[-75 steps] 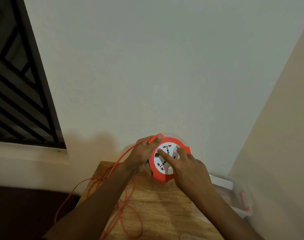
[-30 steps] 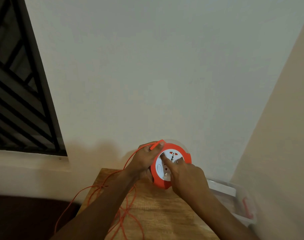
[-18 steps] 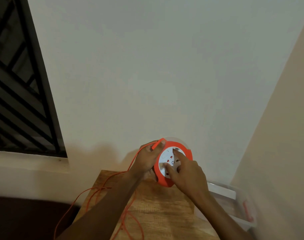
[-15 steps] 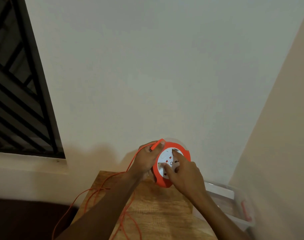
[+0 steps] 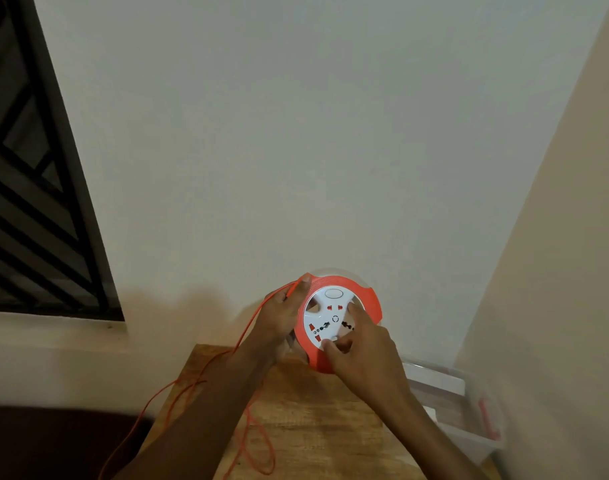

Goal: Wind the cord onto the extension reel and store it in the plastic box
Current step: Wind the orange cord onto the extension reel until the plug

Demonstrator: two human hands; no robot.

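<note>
An orange extension reel (image 5: 367, 299) with a white socket face is held upright above the far edge of a wooden table (image 5: 316, 417). My left hand (image 5: 282, 317) grips its left rim, and the orange cord (image 5: 247, 334) runs under the fingers there. My right hand (image 5: 361, 355) has its thumb and index finger on the white face, the other fingers curled. Loose cord (image 5: 254, 441) trails down over the table and off its left edge. A clear plastic box (image 5: 469, 410) sits at the right.
A pale wall stands close behind the reel, and a second wall closes in on the right beside the box. A dark window grille (image 5: 36, 188) is at the left. The floor at lower left is dark.
The white face has turned under my right fingers, which shifted round it. The cord loops on the table have shifted. My left hand has kept its grip on the rim.
</note>
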